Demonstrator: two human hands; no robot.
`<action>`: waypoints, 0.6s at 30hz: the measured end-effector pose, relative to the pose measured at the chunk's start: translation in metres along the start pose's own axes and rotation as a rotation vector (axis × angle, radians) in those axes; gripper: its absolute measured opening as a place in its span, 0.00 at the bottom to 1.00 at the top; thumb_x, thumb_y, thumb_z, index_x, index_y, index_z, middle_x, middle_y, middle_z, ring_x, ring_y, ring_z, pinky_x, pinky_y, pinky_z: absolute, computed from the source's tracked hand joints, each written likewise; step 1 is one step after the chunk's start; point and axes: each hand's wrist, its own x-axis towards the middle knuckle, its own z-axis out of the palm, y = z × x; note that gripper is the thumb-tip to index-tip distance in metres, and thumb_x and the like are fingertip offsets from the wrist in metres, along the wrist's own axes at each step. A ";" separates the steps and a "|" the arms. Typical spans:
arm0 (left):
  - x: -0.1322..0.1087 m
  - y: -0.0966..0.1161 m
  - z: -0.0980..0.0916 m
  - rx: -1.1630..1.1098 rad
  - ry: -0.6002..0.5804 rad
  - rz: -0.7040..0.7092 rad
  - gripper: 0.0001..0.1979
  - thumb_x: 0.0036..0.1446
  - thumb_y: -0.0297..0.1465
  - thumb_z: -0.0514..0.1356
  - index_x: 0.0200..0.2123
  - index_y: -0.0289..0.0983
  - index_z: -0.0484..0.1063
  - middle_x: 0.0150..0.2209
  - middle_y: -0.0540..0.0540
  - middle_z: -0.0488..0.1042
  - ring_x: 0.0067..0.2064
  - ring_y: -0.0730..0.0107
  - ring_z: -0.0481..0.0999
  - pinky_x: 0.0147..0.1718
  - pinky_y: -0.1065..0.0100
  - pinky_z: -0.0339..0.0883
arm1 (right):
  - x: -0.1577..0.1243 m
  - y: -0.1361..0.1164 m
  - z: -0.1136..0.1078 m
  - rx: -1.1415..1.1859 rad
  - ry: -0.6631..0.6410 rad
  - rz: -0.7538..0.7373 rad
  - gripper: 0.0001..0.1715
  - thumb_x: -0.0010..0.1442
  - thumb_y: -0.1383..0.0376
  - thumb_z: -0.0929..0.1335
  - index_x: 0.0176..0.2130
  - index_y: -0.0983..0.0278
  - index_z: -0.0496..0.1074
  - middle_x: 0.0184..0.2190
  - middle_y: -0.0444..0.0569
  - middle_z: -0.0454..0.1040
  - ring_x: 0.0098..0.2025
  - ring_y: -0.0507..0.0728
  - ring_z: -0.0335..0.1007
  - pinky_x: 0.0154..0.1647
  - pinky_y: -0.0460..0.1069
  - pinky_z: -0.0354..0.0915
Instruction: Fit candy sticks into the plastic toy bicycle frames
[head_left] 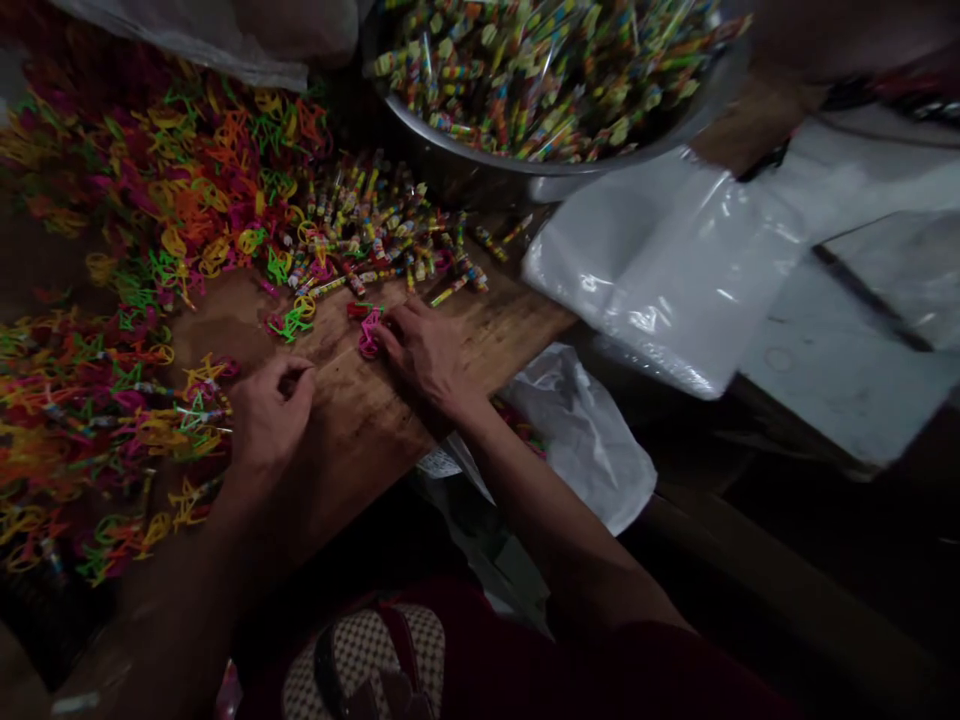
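My right hand [421,348] rests on the wooden board [360,420], fingers curled onto a pink plastic piece [369,335]. My left hand [268,410] lies on the board to its left, fingers pinched together; what they hold is hidden. A small green plastic piece [294,322] lies just beyond both hands. Past it sits a heap of small striped candy sticks [375,235]. Piles of neon plastic shapes [172,190] in pink, orange, yellow and green cover the left side.
A large metal bowl [480,158] full of wrapped candy sticks stands at the back. A stack of clear plastic bags [667,270] lies to the right, a crumpled white bag [585,430] hangs off the board's edge. A grey surface [832,370] lies far right.
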 end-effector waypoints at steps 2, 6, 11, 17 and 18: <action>0.006 0.006 0.018 -0.065 -0.041 -0.019 0.05 0.56 0.31 0.61 0.31 0.39 0.77 0.25 0.52 0.74 0.28 0.70 0.71 0.33 0.69 0.63 | -0.001 0.000 0.001 0.013 -0.038 0.000 0.13 0.67 0.61 0.64 0.36 0.64 0.76 0.36 0.53 0.75 0.36 0.58 0.68 0.36 0.51 0.61; 0.009 0.020 0.042 -0.065 -0.031 0.034 0.04 0.55 0.29 0.63 0.35 0.38 0.77 0.33 0.46 0.76 0.38 0.62 0.75 0.44 0.65 0.66 | -0.009 0.002 0.001 0.149 -0.028 -0.020 0.13 0.67 0.61 0.64 0.35 0.63 0.74 0.35 0.53 0.75 0.38 0.59 0.69 0.40 0.52 0.62; 0.014 0.033 0.070 -0.087 -0.126 0.110 0.16 0.48 0.20 0.63 0.41 0.38 0.74 0.46 0.40 0.76 0.52 0.51 0.73 0.55 0.58 0.61 | -0.012 -0.014 -0.003 0.251 0.013 0.012 0.13 0.66 0.60 0.63 0.34 0.61 0.73 0.30 0.49 0.75 0.32 0.57 0.68 0.36 0.52 0.64; 0.030 0.019 0.082 -0.338 -0.042 -0.058 0.08 0.48 0.22 0.64 0.33 0.40 0.73 0.29 0.50 0.73 0.37 0.64 0.73 0.38 0.69 0.63 | -0.011 -0.027 -0.013 0.419 -0.058 -0.163 0.17 0.70 0.61 0.60 0.38 0.61 0.76 0.38 0.51 0.80 0.41 0.57 0.74 0.46 0.53 0.69; 0.032 0.016 0.081 -0.407 -0.074 -0.107 0.09 0.47 0.22 0.64 0.33 0.40 0.74 0.29 0.51 0.73 0.36 0.66 0.73 0.36 0.71 0.62 | -0.012 -0.023 -0.017 0.445 -0.033 -0.147 0.17 0.70 0.60 0.61 0.38 0.60 0.76 0.38 0.50 0.80 0.40 0.56 0.74 0.45 0.52 0.69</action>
